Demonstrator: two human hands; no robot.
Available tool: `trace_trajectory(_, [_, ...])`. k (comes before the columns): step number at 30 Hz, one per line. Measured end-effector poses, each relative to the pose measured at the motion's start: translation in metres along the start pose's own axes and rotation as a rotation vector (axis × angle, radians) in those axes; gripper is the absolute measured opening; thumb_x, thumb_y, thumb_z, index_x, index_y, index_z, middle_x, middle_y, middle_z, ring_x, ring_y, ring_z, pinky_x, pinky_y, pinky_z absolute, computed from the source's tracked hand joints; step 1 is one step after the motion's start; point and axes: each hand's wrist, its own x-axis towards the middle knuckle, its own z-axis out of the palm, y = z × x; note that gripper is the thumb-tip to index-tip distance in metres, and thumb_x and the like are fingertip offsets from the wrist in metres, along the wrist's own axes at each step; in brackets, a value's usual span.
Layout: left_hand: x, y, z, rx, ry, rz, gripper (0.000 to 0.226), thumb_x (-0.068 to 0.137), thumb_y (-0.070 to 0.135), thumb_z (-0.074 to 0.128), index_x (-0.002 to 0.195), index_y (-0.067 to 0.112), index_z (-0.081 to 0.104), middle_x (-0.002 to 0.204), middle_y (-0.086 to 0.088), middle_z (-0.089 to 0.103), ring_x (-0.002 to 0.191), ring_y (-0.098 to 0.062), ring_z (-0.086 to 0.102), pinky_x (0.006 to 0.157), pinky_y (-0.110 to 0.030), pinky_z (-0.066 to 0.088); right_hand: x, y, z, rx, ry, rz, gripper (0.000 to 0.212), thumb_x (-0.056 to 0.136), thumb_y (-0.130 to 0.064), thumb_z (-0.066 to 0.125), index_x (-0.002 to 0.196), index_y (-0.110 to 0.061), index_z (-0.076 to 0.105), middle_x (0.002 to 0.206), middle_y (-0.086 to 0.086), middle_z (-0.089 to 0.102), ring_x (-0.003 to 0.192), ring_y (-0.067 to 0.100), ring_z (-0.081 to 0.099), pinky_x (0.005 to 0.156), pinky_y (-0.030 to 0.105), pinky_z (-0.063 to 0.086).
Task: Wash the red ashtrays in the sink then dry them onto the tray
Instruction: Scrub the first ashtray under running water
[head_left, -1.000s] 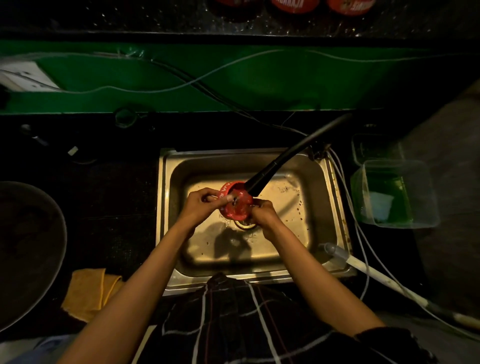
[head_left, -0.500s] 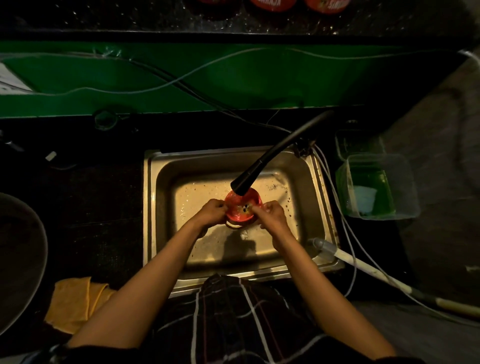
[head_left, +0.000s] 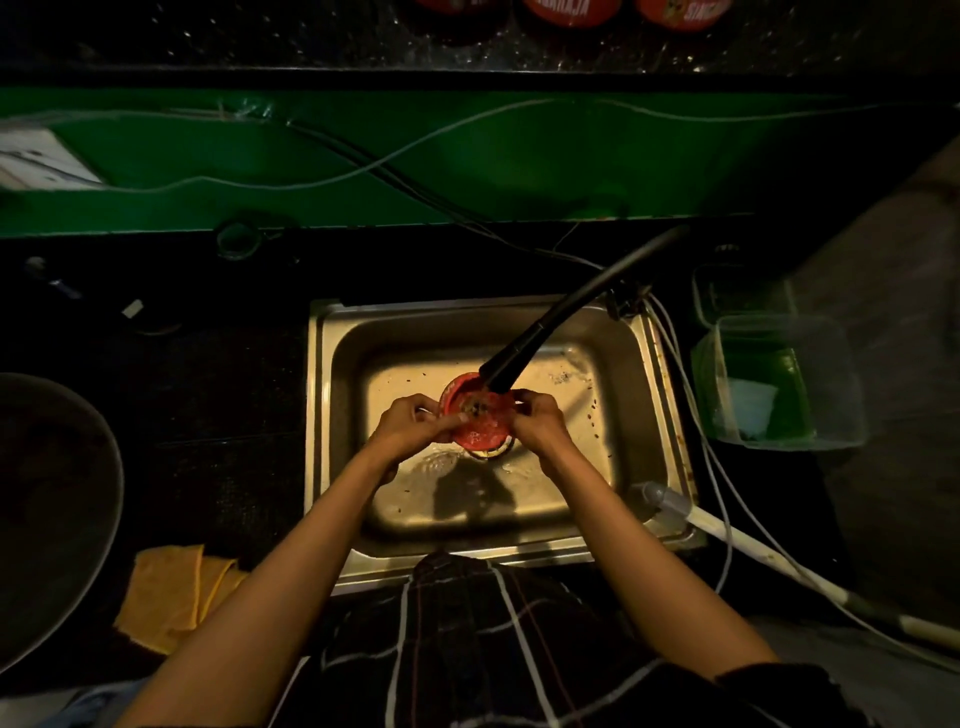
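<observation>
Head view: red ashtray (head_left: 478, 418) gripped between left hand (head_left: 410, 426) and right hand (head_left: 540, 423) over sink (head_left: 660, 374).

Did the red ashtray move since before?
Yes. The ashtray has tipped to face up, staying under the tap and above the sink drain.

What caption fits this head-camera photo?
Both hands, left and right, hold a red ashtray under the black faucet over the steel sink.

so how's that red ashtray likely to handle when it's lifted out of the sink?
Probably slippery: the red ashtray sits wet under the faucet. It looks stiff, keeping its round shape between the left hand and right hand. Likely light, since fingertips alone carry it.
</observation>
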Motion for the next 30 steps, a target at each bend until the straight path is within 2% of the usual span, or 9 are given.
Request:
trace_trajectory(4, [0.007,-0.006,-0.003,0.095,0.068,-0.026,0.038,0.087,0.048,0.068,0.098,0.011,0.065,0.077,-0.005,0.076,0.069,-0.017,0.075,0.092,-0.044,0.056,-0.018,-0.005,0.004,0.025,-0.116,0.057,0.016,0.095,-0.019,0.059,0.106,-0.013,0.069,0.094,0.005,0.074,0.075,0.011,0.068,0.063,0.022,0.053])
trace_trajectory(8, [0.006,0.000,0.001,0.082,0.076,0.005,0.036,0.094,0.052,0.056,0.116,0.024,0.063,0.086,-0.006,0.076,0.070,-0.018,0.074,0.088,-0.042,0.058,-0.037,0.003,0.003,0.095,-0.123,0.097,0.028,0.098,-0.036,0.056,0.096,-0.011,0.069,0.077,-0.001,0.069,0.063,0.008,0.062,0.058,0.021,0.047])
trace_trajectory(10, [0.004,0.004,0.006,0.050,0.033,-0.011,0.033,0.096,0.049,0.054,0.114,0.024,0.066,0.094,-0.007,0.074,0.078,-0.019,0.072,0.086,-0.040,0.057,-0.041,0.008,0.002,0.106,-0.132,0.117,0.031,0.100,-0.036,0.050,0.105,-0.011,0.067,0.087,0.003,0.070,0.068,0.009,0.061,0.060,0.021,0.048])
trace_trajectory(12, [0.003,0.008,0.012,-0.012,0.012,-0.041,0.032,0.097,0.044,0.056,0.116,0.022,0.068,0.099,-0.007,0.072,0.084,-0.021,0.067,0.082,-0.038,0.055,-0.041,0.012,0.000,0.047,-0.122,0.089,0.039,0.101,-0.040,0.046,0.128,-0.016,0.059,0.118,0.010,0.069,0.090,0.015,0.066,0.076,0.028,0.054])
trace_trajectory(14, [0.003,0.011,0.017,-0.041,0.016,-0.051,0.030,0.097,0.041,0.057,0.117,0.021,0.068,0.095,-0.007,0.071,0.078,-0.020,0.065,0.068,-0.031,0.048,-0.041,0.017,-0.005,-0.179,-0.061,-0.007,0.053,0.100,-0.051,0.043,0.148,-0.029,0.040,0.146,0.007,0.052,0.126,0.026,0.054,0.106,0.042,0.044])
trace_trajectory(19, [0.004,0.014,0.024,-0.138,0.048,-0.168,0.032,0.090,0.047,0.064,0.095,0.016,0.070,0.080,-0.007,0.072,0.065,-0.017,0.063,0.075,-0.034,0.046,-0.050,0.015,-0.018,-0.457,0.067,-0.458,0.062,0.086,-0.068,0.057,0.136,-0.032,0.054,0.145,-0.002,0.049,0.136,0.018,0.038,0.112,0.042,0.034])
trace_trajectory(23, [0.009,0.013,0.021,-0.254,0.028,-0.286,0.024,0.090,0.041,0.060,0.090,0.018,0.064,0.065,-0.001,0.067,0.055,-0.012,0.061,0.097,-0.048,0.047,-0.046,0.029,-0.016,-0.625,0.057,-0.741,0.060,0.082,-0.043,0.073,0.135,-0.023,0.053,0.134,0.002,0.056,0.130,0.021,0.044,0.109,0.040,0.036])
trace_trajectory(27, [0.007,0.011,0.014,-0.256,-0.093,-0.367,0.026,0.092,0.041,0.054,0.094,0.017,0.064,0.053,0.001,0.060,0.046,-0.008,0.057,0.105,-0.054,0.042,-0.040,0.031,-0.011,-0.437,0.047,-0.754,0.057,0.082,-0.007,0.070,0.134,-0.021,0.052,0.128,0.000,0.057,0.114,0.013,0.056,0.098,0.030,0.049])
trace_trajectory(30, [0.003,0.016,0.009,-0.113,-0.090,-0.333,0.039,0.094,0.050,0.046,0.102,0.017,0.064,0.066,-0.002,0.066,0.061,-0.014,0.061,0.104,-0.048,0.041,-0.038,0.028,-0.010,-0.345,-0.003,-0.726,0.055,0.084,-0.007,0.067,0.134,-0.023,0.052,0.125,-0.001,0.060,0.111,0.010,0.059,0.094,0.018,0.048])
